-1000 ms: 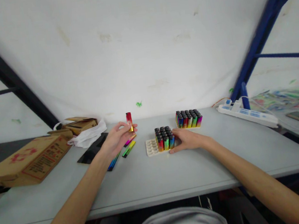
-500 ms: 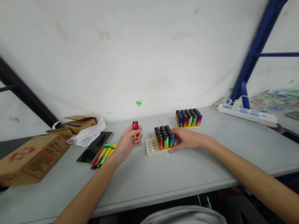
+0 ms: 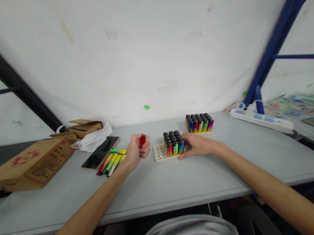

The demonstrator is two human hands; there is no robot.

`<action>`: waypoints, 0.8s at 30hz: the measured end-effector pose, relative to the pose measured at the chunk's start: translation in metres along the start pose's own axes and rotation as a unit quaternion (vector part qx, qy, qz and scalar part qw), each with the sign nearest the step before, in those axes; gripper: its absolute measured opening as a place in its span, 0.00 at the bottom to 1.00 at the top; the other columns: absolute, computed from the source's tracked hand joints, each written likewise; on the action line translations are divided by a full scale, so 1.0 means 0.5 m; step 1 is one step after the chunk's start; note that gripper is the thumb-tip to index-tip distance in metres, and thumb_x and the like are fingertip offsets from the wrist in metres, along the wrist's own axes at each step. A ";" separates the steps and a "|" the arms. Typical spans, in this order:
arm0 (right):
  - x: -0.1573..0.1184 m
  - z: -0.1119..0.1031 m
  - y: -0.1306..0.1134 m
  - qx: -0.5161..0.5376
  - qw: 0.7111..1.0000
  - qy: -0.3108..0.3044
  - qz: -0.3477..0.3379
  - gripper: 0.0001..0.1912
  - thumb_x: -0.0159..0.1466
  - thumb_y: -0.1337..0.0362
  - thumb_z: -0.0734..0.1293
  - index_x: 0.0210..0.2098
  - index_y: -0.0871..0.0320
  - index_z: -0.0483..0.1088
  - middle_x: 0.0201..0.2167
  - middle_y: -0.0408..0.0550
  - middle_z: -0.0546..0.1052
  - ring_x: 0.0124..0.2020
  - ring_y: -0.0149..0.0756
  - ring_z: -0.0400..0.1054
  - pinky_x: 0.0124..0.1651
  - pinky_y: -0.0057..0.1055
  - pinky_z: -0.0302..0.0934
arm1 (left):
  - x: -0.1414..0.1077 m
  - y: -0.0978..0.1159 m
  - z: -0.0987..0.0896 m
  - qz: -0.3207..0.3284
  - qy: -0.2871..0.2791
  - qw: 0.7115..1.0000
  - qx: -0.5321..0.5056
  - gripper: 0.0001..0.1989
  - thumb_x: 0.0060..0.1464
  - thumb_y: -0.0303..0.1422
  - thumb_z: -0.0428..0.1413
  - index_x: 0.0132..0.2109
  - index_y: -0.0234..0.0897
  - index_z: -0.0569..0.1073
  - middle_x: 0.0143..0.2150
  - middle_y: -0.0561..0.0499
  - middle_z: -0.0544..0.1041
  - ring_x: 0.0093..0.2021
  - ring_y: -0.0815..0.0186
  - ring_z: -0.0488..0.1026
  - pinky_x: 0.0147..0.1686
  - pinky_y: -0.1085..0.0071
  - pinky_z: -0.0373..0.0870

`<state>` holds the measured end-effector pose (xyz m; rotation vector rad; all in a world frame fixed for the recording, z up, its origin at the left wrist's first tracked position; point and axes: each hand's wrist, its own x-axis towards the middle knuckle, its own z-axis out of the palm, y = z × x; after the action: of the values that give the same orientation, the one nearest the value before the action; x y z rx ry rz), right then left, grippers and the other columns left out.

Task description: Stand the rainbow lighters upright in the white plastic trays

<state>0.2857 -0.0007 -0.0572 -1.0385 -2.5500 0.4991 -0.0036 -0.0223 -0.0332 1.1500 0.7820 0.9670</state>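
Observation:
My left hand (image 3: pixel 139 150) is closed around a red lighter (image 3: pixel 142 139); only its upper end shows above the fingers. To the right of that hand, a white tray (image 3: pixel 160 153) with round sockets lies on the table. Several lighters with black ends (image 3: pixel 174 146) stand upright in its right part, while the sockets on its left side are bare. My right hand (image 3: pixel 196 144) grips the tray's right end, fingers along the side of the lighters and thumb at the front corner. Loose coloured lighters (image 3: pixel 112 163) lie in a pile left of my left wrist.
A second block of upright lighters (image 3: pixel 199 123) stands at the back right. Behind the loose pile are a dark phone (image 3: pixel 101 153), a white plastic bag (image 3: pixel 93 138) and cardboard boxes (image 3: pixel 33 163). A white power strip (image 3: pixel 262 120) lies far right, beside blue shelf posts (image 3: pixel 273 38).
The red lighter in my left hand has tipped and sunk lower into the fingers, as the hand turned. My right hand stays at the tray. The view has shifted slightly.

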 end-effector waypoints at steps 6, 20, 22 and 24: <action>0.000 0.000 0.000 0.001 1.000 -0.002 -0.001 0.32 0.55 0.41 0.75 0.45 0.61 0.71 0.40 0.53 0.76 0.38 0.45 0.70 0.41 0.37 0.64 | 0.001 -0.001 0.006 0.014 0.006 1.000 -0.006 0.23 0.55 0.51 0.50 0.22 0.39 0.58 0.18 0.61 0.44 0.16 0.75 0.39 0.16 0.78 0.39; 0.000 -0.001 -0.002 -0.014 1.000 -0.003 0.000 0.32 0.56 0.40 0.75 0.44 0.61 0.70 0.39 0.52 0.75 0.38 0.45 0.70 0.41 0.36 0.64 | 0.004 -0.008 0.000 0.021 0.028 0.999 0.029 0.23 0.53 0.51 0.50 0.21 0.40 0.56 0.17 0.61 0.44 0.16 0.75 0.40 0.17 0.77 0.37; 0.000 -0.001 -0.003 -0.016 1.000 -0.003 -0.001 0.32 0.56 0.40 0.75 0.44 0.61 0.70 0.39 0.52 0.76 0.38 0.45 0.70 0.42 0.37 0.64 | 0.003 -0.008 0.003 0.021 0.029 0.999 0.022 0.24 0.54 0.53 0.50 0.23 0.40 0.58 0.17 0.61 0.46 0.16 0.75 0.40 0.16 0.78 0.38; 0.000 -0.001 -0.003 -0.015 1.000 -0.002 -0.001 0.32 0.56 0.41 0.75 0.45 0.61 0.70 0.41 0.53 0.76 0.39 0.46 0.70 0.43 0.37 0.64 | 0.005 -0.009 0.008 0.024 0.028 0.999 0.019 0.25 0.56 0.56 0.50 0.27 0.39 0.61 0.18 0.61 0.50 0.15 0.75 0.43 0.16 0.78 0.42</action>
<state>0.2850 -0.0018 -0.0560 -1.0455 -2.5693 0.4647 0.0018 -0.0221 -0.0366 1.1825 0.8237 1.0321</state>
